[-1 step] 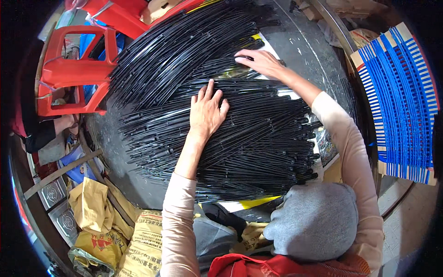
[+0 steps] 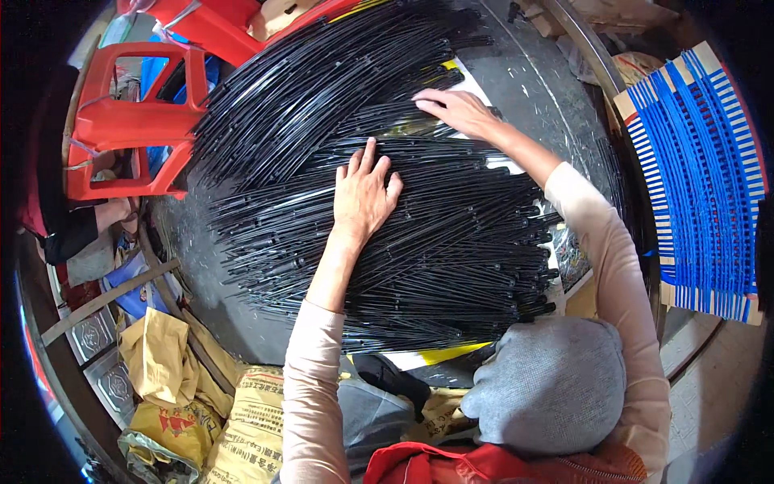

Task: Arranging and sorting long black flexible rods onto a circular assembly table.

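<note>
A wide spread of long, thin black cable ties (image 2: 435, 250) with small block heads lies in front of me. My left hand (image 2: 364, 194) rests on it, palm down and fingers spread, gripping nothing. Farther off and to the right, my right hand (image 2: 459, 113) bends over the ends of a smaller row of cable ties (image 2: 371, 121), thumb and fingers drawn together on them. Its fingertips partly hide those ends. Another thick heap of cable ties (image 2: 322, 89) slants across the far left, next to this row.
Red plastic stools (image 2: 121, 125) stand at the left. A rack wound with blue cord (image 2: 701, 185) is at the right. Brown paper sacks (image 2: 157, 359) and printed sacks (image 2: 250, 419) lie near left. A person's head in a grey knit cap (image 2: 548, 387) covers the near right.
The thumb and fingers of my right hand have drawn closer together, and the hand has shifted very slightly. My left hand stays in place on the cable ties.
</note>
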A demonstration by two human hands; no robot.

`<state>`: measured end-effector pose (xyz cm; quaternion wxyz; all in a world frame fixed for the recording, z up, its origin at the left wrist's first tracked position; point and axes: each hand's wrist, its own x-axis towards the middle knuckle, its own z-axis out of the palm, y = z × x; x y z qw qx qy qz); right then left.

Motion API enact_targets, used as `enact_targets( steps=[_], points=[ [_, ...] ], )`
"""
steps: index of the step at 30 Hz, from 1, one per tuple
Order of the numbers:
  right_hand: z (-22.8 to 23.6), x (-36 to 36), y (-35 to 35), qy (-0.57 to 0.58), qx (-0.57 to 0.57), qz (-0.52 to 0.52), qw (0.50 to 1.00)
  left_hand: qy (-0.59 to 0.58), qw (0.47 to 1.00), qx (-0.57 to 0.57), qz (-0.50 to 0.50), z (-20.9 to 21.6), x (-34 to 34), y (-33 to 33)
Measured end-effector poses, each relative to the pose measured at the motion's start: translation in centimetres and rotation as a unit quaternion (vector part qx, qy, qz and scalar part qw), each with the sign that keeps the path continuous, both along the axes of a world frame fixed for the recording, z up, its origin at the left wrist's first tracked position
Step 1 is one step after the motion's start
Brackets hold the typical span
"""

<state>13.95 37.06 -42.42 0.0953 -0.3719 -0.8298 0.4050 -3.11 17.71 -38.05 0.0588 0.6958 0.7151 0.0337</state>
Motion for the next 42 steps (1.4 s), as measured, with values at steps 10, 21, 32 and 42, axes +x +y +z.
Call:
enact_targets(
  steps=[10, 21, 32, 42],
  points=[
    [-0.2, 1.6, -5.8, -0.035, -0.022, -0.045, 0.998, -0.154, 0.971, 0.162, -0.079, 2.0, -0.1, 2.1],
    [0.4, 1.9, -7.1, -0.082, -0.024, 0.006, 0.996, -0.067, 0.986, -0.152, 0.025, -3.0, -0.2, 6.8],
    [-1.4, 3.7, -2.3, 0.090, 0.171, -0.176, 0.965, -0.018, 0.997, -0.047, -0.052, -4.5, 0.6, 4.4],
    [-4.3, 5.3, 0.6, 0.020, 0.243, -0.055, 0.968, -0.108, 0.992, 0.063, -0.002, -4.1, 1.0, 4.4]
  ],
)
